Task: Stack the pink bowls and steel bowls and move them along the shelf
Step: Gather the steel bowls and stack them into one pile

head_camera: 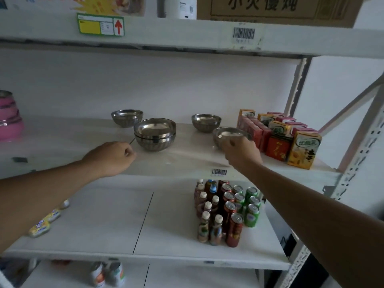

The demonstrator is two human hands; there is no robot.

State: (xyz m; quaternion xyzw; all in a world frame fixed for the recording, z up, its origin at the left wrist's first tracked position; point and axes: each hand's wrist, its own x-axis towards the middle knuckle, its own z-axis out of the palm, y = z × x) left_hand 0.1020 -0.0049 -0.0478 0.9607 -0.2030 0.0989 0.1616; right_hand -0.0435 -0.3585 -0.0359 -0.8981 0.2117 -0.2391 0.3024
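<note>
Right hand clamped on steel bowl rim, curled left hand beside stacked bowls

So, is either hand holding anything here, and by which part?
The right hand grips the near rim of a single steel bowl beside the cartons. The left hand is curled by the stacked steel bowls, holding nothing visible.

The bowl under the right hand is polished steel, its inside glossy and pale with reflection. Just right of the left hand, the stack is the same shiny metal, as are two bowls beyond the hands. Both hands are over a smooth, faintly glossy white shelf. Right of the right hand, cartons look like printed card. Far left of the left hand, pink bowls look like smooth plastic.
</note>
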